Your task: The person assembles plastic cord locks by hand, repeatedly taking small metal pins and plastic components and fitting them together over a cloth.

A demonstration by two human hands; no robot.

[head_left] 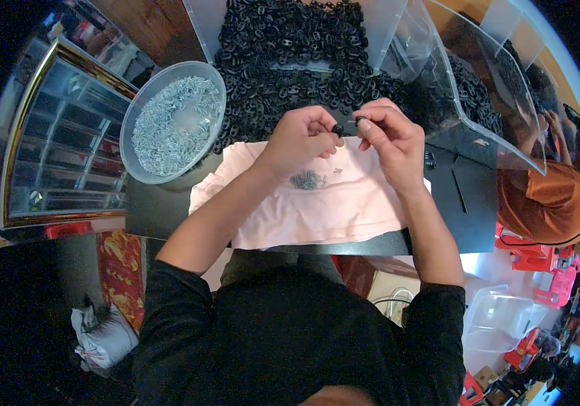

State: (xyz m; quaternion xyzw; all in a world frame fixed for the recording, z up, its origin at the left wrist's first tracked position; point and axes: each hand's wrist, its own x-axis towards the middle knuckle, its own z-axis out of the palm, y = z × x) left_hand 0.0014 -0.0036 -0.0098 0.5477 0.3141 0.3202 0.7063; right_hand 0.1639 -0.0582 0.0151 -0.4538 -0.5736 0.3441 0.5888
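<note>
Above a pale pink cloth (344,220) on the dark table, my left hand (301,141) pinches a small black plastic piece (338,129) between thumb and fingers. My right hand (392,139), close to its right, also grips a small black piece (359,120); a thin light-coloured bit shows at its tip, too small to name. The two pieces are apart. On the cloth below lies a little heap of short grey metal pins (307,180), with a few loose pins (338,170) beside it. A large mass of black plastic links (290,88) spreads beyond my hands.
A clear round bowl (127,150) of metal pins stands at the left. Clear plastic bins (459,101) with black links stand behind and at the right. A thin dark rod (461,191) lies on the table (479,223). A person in an orange-brown top (550,203) sits at the right.
</note>
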